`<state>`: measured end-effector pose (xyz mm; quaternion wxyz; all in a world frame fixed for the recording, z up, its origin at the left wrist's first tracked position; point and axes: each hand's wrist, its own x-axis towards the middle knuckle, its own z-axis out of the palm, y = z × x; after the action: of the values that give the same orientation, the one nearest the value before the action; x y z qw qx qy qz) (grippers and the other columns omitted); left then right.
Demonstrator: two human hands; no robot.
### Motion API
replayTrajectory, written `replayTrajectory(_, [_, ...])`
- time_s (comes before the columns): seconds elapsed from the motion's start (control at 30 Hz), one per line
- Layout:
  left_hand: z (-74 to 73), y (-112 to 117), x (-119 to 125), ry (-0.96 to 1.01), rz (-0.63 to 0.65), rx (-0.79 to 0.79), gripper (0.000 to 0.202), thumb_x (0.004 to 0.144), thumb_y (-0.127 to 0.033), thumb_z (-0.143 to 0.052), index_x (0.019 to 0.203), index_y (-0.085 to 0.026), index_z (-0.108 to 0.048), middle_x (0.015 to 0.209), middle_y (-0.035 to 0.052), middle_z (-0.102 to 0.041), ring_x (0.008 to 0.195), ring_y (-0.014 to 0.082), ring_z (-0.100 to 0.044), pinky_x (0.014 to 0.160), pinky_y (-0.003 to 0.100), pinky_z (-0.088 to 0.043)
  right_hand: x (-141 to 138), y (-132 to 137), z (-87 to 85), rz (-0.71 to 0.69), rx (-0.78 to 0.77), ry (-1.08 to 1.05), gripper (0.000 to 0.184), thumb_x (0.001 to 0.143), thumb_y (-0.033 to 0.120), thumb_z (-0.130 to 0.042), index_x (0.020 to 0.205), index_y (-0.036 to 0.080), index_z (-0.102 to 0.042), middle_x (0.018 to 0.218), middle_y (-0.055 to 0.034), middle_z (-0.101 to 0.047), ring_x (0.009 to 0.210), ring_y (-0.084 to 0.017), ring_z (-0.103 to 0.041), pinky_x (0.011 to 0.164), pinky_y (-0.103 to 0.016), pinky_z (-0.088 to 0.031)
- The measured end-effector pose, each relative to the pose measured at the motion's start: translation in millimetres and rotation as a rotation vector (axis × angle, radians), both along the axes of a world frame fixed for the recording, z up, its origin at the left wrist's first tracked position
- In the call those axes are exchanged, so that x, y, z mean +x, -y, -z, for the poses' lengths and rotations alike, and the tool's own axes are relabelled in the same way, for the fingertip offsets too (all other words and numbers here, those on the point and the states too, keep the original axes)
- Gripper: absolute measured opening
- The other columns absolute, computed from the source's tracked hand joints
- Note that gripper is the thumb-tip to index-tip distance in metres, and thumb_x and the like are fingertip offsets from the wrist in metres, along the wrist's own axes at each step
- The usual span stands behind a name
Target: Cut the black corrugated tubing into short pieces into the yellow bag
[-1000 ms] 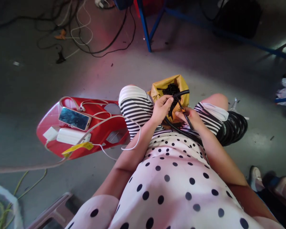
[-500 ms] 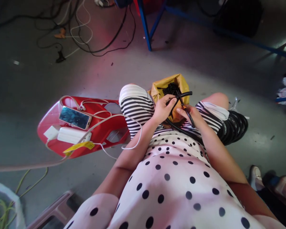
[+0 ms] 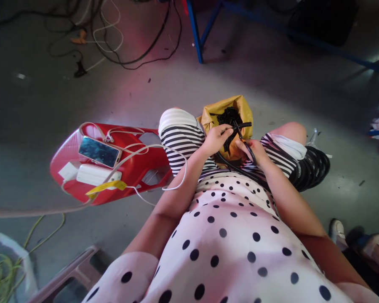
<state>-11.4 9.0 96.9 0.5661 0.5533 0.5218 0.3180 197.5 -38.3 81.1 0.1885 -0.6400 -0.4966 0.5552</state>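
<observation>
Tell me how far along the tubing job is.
Done: black pieces fill the yellow bag. In hand: left hand and right hand grip the black tube over the bag. Left: the tube coil by the right knee looks large.

A mustard-yellow bag [image 3: 241, 110] sits between the knees, its mouth packed with black pieces [image 3: 228, 115]. Just beside the bag, the shorts [image 3: 180, 140] show black and white stripes, paler towards the hem. Nearer than the bag, the blouse [image 3: 230, 244] is pale pink with black polka dots. Left of the bag lies a bright red stool [image 3: 135, 168] carrying a gold-edged phone [image 3: 99, 152], a white power bank [image 3: 97, 174], white cables and a yellow tag [image 3: 105, 187]. Right of the bag, a coil of ribbed tubing [image 3: 312, 168] is black. Beyond the bag, the frame legs [image 3: 196, 31] are blue on a grey floor [image 3: 113, 92].
</observation>
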Motion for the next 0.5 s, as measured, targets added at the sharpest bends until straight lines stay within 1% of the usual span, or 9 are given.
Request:
replayTrajectory(0.07, [7.1,-2,0,0.019,0.019,-0.029,0.014,0.1,-0.022,-0.068,0.093,-0.016,-0.078,0.085,0.002,-0.074,0.086,0.0156,-0.067,0.085,0.025,-0.051,0,-8,5.5,-0.005,-0.03,-0.026,0.072,0.079,0.093,-0.082,0.071,0.024,-0.064,0.066,-0.0033,-0.07,0.062,-0.019,-0.063,0.058,-0.03,-0.05])
replayTrajectory(0.13, [15.5,-5,1,0.058,0.016,-0.099,0.013,0.1,-0.022,-0.069,0.09,-0.016,-0.075,0.075,-0.0014,-0.065,0.074,0.0128,-0.06,0.074,0.023,-0.047,1,-18,12.6,-0.015,-0.077,-0.037,0.071,0.078,0.092,-0.084,0.07,0.023,-0.066,0.067,-0.0054,-0.072,0.06,-0.02,-0.065,0.056,-0.031,-0.051])
replayTrajectory(0.2, [24.2,-9,4,0.115,-0.029,-0.222,0.017,0.102,-0.024,-0.07,0.086,-0.018,-0.068,0.065,-0.0058,-0.052,0.059,0.0092,-0.047,0.06,0.021,-0.038,-1,-26,22.5,-0.012,-0.123,-0.011,0.072,0.077,0.091,-0.086,0.065,0.024,-0.065,0.061,-0.006,-0.07,0.055,-0.02,-0.064,0.052,-0.031,-0.05])
replayTrajectory(0.27, [32.1,-13,8,0.178,-0.105,-0.359,0.024,0.105,-0.024,-0.068,0.082,-0.02,-0.06,0.062,-0.0091,-0.042,0.049,0.0066,-0.033,0.051,0.021,-0.026,-4,-34,34.6,0.01,-0.153,0.038,0.071,0.076,0.09,-0.088,0.061,0.025,-0.063,0.054,-0.0056,-0.065,0.048,-0.02,-0.061,0.048,-0.032,-0.048])
replayTrajectory(0.33, [38.8,-17,14,0.228,-0.181,-0.463,0.029,0.108,-0.024,-0.065,0.081,-0.021,-0.054,0.061,-0.01,-0.04,0.045,0.0052,-0.027,0.046,0.021,-0.019,-10,-41,46.1,0.054,-0.168,0.071,0.071,0.075,0.087,-0.091,0.06,0.025,-0.061,0.049,-0.0043,-0.061,0.043,-0.019,-0.057,0.044,-0.033,-0.044])
replayTrajectory(0.4, [44.9,-20,20,0.26,-0.24,-0.532,0.031,0.111,-0.022,-0.061,0.081,-0.02,-0.054,0.062,-0.0091,-0.043,0.044,0.0044,-0.029,0.045,0.02,-0.019,-15,-48,53.7,0.104,-0.18,0.081,0.07,0.073,0.084,-0.094,0.06,0.026,-0.058,0.047,-0.0025,-0.058,0.041,-0.018,-0.055,0.041,-0.033,-0.042])
replayTrajectory(0.43, [48.2,-22,22,0.269,-0.276,-0.565,0.031,0.113,-0.022,-0.058,0.082,-0.02,-0.055,0.062,-0.0086,-0.044,0.044,0.0042,-0.03,0.045,0.019,-0.02,-17,-50,55.2,0.127,-0.191,0.077,0.07,0.072,0.084,-0.096,0.06,0.026,-0.058,0.047,-0.0019,-0.058,0.041,-0.018,-0.055,0.041,-0.032,-0.042])
replayTrajectory(0.5, [55.5,-28,23,0.283,-0.387,-0.626,0.03,0.115,-0.023,-0.054,0.085,-0.019,-0.056,0.061,-0.0086,-0.045,0.044,0.0044,-0.031,0.046,0.019,-0.022,-18,-50,53.1,0.146,-0.228,0.048,0.068,0.071,0.081,-0.098,0.063,0.026,-0.059,0.051,-0.0026,-0.062,0.046,-0.019,-0.059,0.044,-0.032,-0.046])
